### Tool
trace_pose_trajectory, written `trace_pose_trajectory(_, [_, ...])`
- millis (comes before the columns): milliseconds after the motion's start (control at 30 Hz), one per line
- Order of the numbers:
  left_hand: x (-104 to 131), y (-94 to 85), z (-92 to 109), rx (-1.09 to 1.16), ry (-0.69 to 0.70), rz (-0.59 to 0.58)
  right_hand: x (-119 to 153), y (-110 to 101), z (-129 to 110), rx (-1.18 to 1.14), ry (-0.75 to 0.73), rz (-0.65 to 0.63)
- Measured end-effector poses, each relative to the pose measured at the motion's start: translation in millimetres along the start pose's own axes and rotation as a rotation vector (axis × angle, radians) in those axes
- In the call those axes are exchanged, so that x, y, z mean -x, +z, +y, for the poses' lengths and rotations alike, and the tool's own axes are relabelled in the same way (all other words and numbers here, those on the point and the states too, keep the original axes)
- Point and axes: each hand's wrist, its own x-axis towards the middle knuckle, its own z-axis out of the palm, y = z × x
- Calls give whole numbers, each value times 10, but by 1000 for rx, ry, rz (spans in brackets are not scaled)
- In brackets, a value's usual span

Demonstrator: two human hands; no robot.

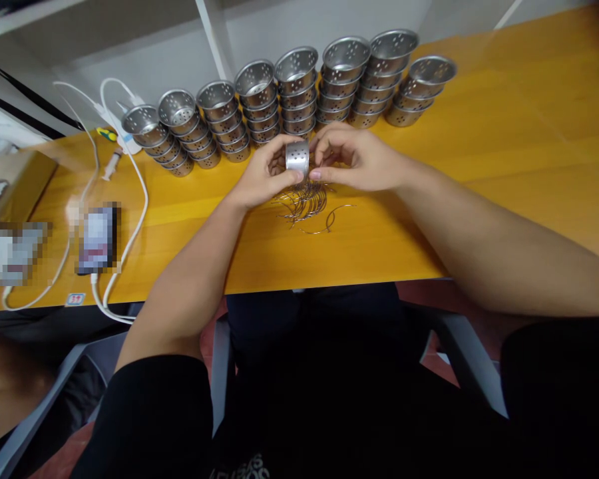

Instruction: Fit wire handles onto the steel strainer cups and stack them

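A small perforated metal cup (pixel 297 158) is in my left hand (pixel 267 171), held on its side with the thumb and fingers around it. Right beside the cup's other end is my right hand (pixel 352 158), its fingers curled and its thumb tip close to the rim. Whatever may be between those fingertips is too small to make out. Just below both hands, a heap of thin curved wires (pixel 307 201) lies on the table. A couple of loose bent wires (pixel 328 223) rest nearer to me.
Several stacks of perforated metal cups (pixel 257 86) stand in a row behind my hands on the yellow table (pixel 504 146). To the left lie a phone (pixel 98 236) with white cables (pixel 142 193) and a small syringe (pixel 112 165). Another person's arm (pixel 10 379) shows at lower left.
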Motion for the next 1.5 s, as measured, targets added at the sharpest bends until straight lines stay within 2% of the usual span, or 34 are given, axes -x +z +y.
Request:
trace_pose_trajectory(233, [5,17,-46,-4,36,5,-23,17,-7,8,-39,52])
trace_pose_trajectory(500, [-27,-35,-113,-9,50,25,-75,66,-49,-120,21,154])
trace_pose_trajectory(600, [0,-70,-142,-38,11,48,-70,64,-49,-207,60,98])
trace_pose_trajectory(667, [14,-82,-179,-69,-45,103,-56,35,-24,-214,50,57])
trace_pose_trajectory(800, [-11,-55,-259,-92,-109,233,-13,-72,96,-27,-22,16])
trace_pose_trajectory(967, [-51,-13,-179,-91,-97,256,23,-152,209,182,10,-101])
trace_pose_trajectory(1067, [-16,-1,-49,-102,-95,213,14,-134,137,200,29,33])
trace_pose_trajectory(1133, [16,23,13,-108,-89,176,0,-95,33,183,-8,86])
trace_pose_trajectory(1233, [39,73,31,-71,-70,139,-20,-18,-144,168,-102,17])
trace_pose_trajectory(1333, [34,87,-15,-63,-70,140,-22,-28,-288,204,-86,-34])
trace_pose_trajectory(1400, [32,65,-57,-75,-93,158,-9,-154,-346,315,-21,13])
trace_pose_trajectory(1433, [34,49,-77,-78,-103,165,3,-260,-362,406,10,78])
trace_pose_trajectory(1500, [45,25,-110,-76,-110,168,32,-531,-365,644,57,308])
